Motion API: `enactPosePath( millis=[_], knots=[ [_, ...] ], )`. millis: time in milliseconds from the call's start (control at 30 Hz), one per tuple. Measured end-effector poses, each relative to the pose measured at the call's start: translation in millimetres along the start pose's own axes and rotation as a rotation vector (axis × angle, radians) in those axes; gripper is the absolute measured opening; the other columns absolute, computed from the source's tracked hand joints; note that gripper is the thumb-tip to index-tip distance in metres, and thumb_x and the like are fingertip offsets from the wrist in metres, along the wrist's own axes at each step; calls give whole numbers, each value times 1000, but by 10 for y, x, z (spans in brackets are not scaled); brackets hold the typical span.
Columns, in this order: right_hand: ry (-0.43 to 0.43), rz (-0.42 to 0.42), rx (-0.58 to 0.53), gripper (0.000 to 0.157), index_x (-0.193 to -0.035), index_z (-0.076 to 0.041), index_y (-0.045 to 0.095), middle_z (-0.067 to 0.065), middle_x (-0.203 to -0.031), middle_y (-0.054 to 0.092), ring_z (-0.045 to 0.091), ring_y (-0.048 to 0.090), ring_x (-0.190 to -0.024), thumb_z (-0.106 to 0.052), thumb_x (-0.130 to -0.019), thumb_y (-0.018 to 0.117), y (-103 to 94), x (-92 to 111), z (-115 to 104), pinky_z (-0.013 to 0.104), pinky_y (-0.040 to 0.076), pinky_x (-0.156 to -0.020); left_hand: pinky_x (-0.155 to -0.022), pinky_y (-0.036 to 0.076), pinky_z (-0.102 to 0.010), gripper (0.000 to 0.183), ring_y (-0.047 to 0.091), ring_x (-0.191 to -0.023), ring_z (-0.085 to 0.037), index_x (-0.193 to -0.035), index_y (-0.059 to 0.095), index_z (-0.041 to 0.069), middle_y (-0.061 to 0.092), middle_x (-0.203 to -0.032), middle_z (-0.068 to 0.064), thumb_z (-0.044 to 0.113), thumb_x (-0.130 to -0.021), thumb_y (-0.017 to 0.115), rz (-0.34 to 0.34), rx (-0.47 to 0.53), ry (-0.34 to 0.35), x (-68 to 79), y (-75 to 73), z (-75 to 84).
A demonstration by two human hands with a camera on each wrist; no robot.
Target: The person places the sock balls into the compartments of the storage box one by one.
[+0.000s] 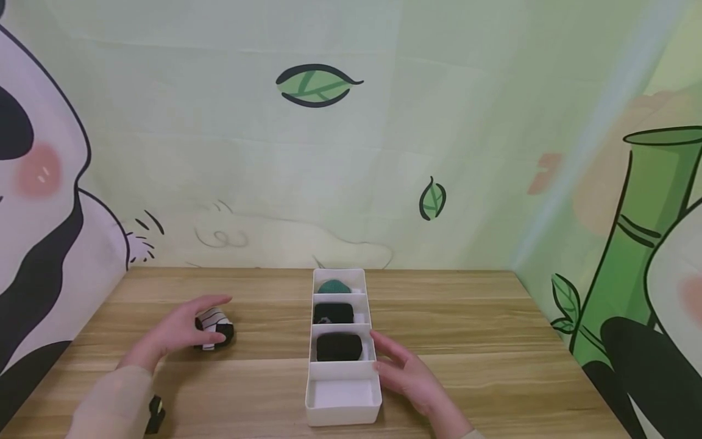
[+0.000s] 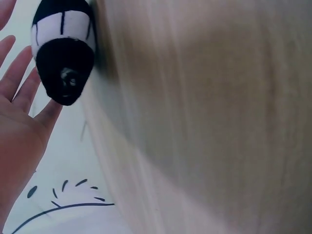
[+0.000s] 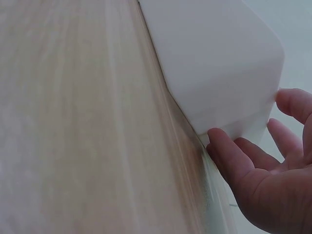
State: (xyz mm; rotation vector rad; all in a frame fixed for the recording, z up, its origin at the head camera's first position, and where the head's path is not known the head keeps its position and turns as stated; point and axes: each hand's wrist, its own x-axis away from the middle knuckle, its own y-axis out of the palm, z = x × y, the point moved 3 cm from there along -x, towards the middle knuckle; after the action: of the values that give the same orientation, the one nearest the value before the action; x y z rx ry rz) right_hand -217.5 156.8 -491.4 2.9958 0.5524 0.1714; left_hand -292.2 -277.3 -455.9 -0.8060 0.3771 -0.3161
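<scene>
A bundled black-and-white sock (image 1: 216, 320) lies on the left part of the table. My left hand (image 1: 183, 326) is around it with thumb and fingers spread apart; in the left wrist view the fingers are nearly straight beside the sock (image 2: 63, 53). A long white divided box (image 1: 343, 416) stands in the middle of the table. My right hand (image 1: 408, 375) is at its right side, and in the right wrist view the loosely bent fingertips touch the box wall (image 3: 219, 63). Dark bundles (image 1: 339, 347) sit in two middle compartments, a green bundle (image 1: 334, 286) in the farthest. The nearest compartment shows its bare white floor.
The wooden table (image 1: 263, 390) runs back to a cloth backdrop (image 1: 351, 158) printed with leaves, bamboo and pandas. A small black piece (image 1: 156, 416) shows beside the left sleeve (image 1: 112, 402).
</scene>
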Motion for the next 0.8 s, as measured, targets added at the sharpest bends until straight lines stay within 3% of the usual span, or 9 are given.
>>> enactPosePath(
  millis=[100, 167, 367, 533, 633, 733, 800],
  knots=[
    [1, 0, 2, 66, -153, -6, 37, 25, -156, 28, 38, 46, -132, -10, -94, 67, -4, -2, 4, 40, 47, -99, -103, 37, -43, 74, 44, -128, -45, -137, 54, -2, 52, -139, -25, 25, -75, 86, 4, -1, -3, 15, 16, -49],
    [0, -2, -1, 66, -153, -6, 36, 25, -156, 28, 38, 46, -131, -10, -94, 67, -7, -1, 5, 40, 47, -99, -103, 37, -39, 75, 44, -128, -45, -136, 54, -4, 52, -139, -26, 24, -75, 87, 11, -5, 0, 23, 28, -80],
    [-7, -3, -6, 66, -153, -5, 36, 25, -157, 27, 37, 47, -130, -8, -94, 66, -14, 0, 11, 40, 47, -99, -102, 36, -50, 75, 44, -128, -47, -134, 56, -5, 50, -141, -27, 24, -73, 87, 10, -18, 13, 34, 54, -126],
    [-15, -9, -17, 66, -152, -4, 35, 26, -157, 26, 38, 46, -132, -7, -94, 66, -15, -5, 26, 40, 47, -99, -99, 37, -27, 72, 47, -126, -47, -132, 59, -4, 52, -139, -26, 26, -74, 87, -3, -47, 43, 56, 65, -117],
    [-17, -11, -23, 66, -152, -3, 35, 26, -157, 26, 38, 45, -132, -7, -94, 66, -16, -8, 30, 40, 47, -99, -98, 36, -22, 70, 48, -125, -47, -130, 60, -4, 54, -137, -26, 26, -74, 87, -1, -59, 61, 64, 73, -129],
    [-18, -9, -22, 66, -152, -3, 35, 26, -157, 26, 39, 45, -132, -7, -94, 66, -17, -8, 29, 40, 48, -99, -98, 36, -23, 69, 49, -124, -47, -129, 61, -4, 54, -136, -26, 25, -73, 88, 14, -62, 60, 74, 76, -158],
    [-19, -8, -21, 66, -152, -3, 35, 26, -157, 25, 39, 45, -132, -7, -94, 66, -17, -6, 27, 40, 48, -99, -100, 37, -31, 69, 48, -124, -47, -129, 61, -4, 54, -136, -26, 24, -72, 88, 21, -64, 54, 82, 77, -178]
  ],
)
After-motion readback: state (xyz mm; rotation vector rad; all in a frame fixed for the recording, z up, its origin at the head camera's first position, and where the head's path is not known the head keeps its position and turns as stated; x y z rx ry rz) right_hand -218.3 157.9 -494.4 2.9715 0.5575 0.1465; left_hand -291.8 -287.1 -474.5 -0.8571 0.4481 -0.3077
